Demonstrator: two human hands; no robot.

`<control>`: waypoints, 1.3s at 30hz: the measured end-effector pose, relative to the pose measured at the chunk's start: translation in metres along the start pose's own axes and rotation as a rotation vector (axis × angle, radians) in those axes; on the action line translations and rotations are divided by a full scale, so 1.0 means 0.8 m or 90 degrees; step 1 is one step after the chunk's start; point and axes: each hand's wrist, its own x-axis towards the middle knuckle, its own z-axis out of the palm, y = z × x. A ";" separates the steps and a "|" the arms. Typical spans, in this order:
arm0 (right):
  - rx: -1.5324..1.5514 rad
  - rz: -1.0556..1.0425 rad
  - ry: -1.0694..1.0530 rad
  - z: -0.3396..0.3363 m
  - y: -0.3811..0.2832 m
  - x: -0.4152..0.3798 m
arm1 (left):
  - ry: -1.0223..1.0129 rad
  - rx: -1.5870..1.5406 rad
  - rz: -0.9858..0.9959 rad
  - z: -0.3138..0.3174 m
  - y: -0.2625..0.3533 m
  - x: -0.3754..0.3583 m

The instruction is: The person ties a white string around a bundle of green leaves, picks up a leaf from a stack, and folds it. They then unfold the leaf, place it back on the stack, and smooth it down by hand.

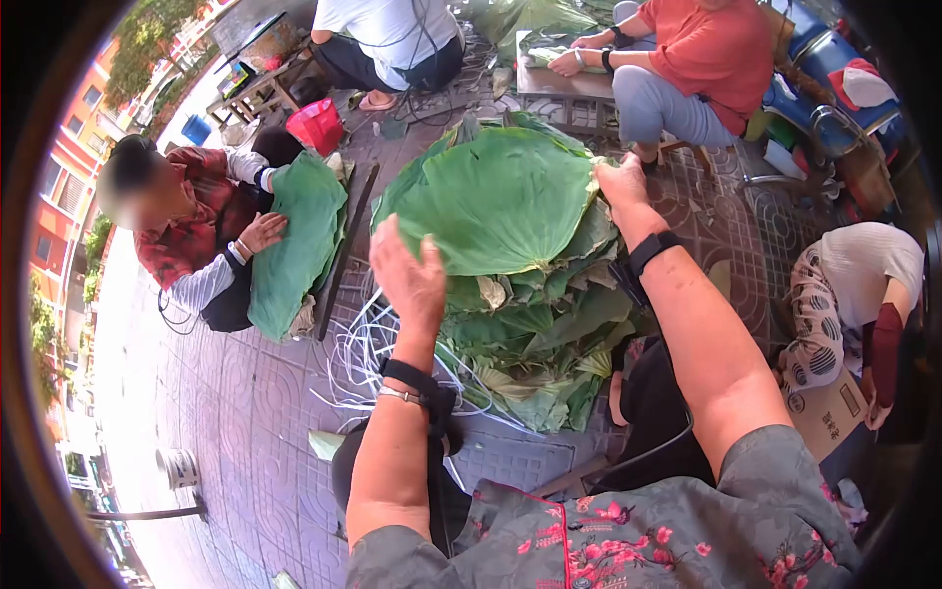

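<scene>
In front of me rises a tall stack of large green lotus leaves [549,329], its sides ragged with folded and drying edges. A broad lotus leaf [500,196] lies spread over the top. My right hand [620,185] pinches this top leaf at its right edge, fingers closed on the rim. My left hand [407,280] is at the leaf's left edge, with fingers apart and slightly blurred, overlapping the green surface in this view. White plastic strips [368,353] lie loose on the paving, left of the stack's foot.
A co-worker [201,216] at left rests hands on another leaf pile [294,250]. Two more people sit at the back, one in an orange top [706,64]. A person bends by a cardboard box [829,412] at right. A red bucket [316,126] stands behind.
</scene>
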 end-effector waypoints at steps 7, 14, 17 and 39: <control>-0.473 -0.279 -0.516 -0.046 -0.054 -0.061 | -0.325 0.186 0.000 -0.004 0.014 -0.022; -0.543 -0.258 -0.444 -0.071 -0.045 -0.037 | -0.316 0.193 0.052 -0.018 0.026 -0.030; -0.479 -0.355 -0.351 -0.055 -0.032 -0.043 | -0.246 0.092 0.142 -0.022 0.053 -0.037; -0.246 -0.603 -0.751 -0.088 -0.074 -0.100 | -0.292 -0.172 0.150 -0.026 0.071 -0.040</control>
